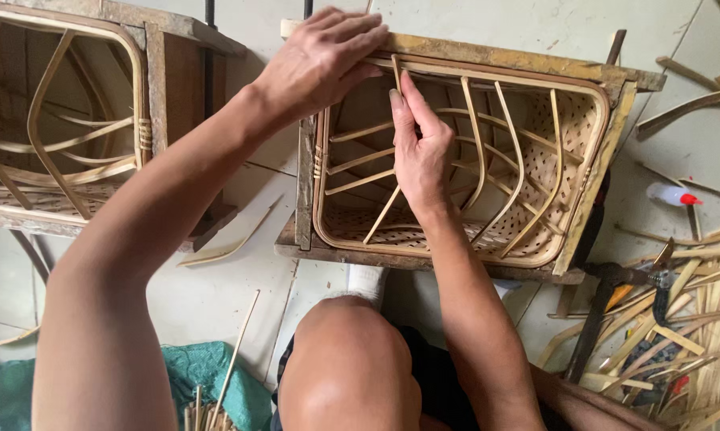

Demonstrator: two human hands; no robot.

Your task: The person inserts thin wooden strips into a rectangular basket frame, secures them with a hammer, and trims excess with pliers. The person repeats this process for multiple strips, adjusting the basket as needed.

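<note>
Bamboo everywhere: pale split strips and a half-woven basket (456, 160) seated inside a worn wooden frame (504, 57), which serves as landmark. Left hand (320, 60) lies palm-down over the near-left top corner of the frame, fingers spread and curled over the basket rim, pressing rather than clenched. Right hand (418, 152) is inside the basket mouth, forefinger extended up along a thin upright bamboo strip (395, 73), thumb and other fingers loosely pinching it just below the rim. Curved bamboo ribs (488, 136) arc across the basket opening to the right of that hand; woven perforated matting shows on the basket's floor and far wall. Below the frame, the person's bare knee (348, 359) and a white sock (365, 281) show. Left of the frame stands a second wooden frame (164, 88) holding another ribbed basket (57, 128), well apart from the hands. A curved sliver (228, 243) lies on the pale floor between the two frames. Right of the frame: a small white bottle with red cap (670, 194), a dark metal tool (615, 275), and a loose heap of bamboo strips (687, 319). Lower left of the frame, green cloth (200, 371) with a bundle of thin sticks (204, 415).
</note>
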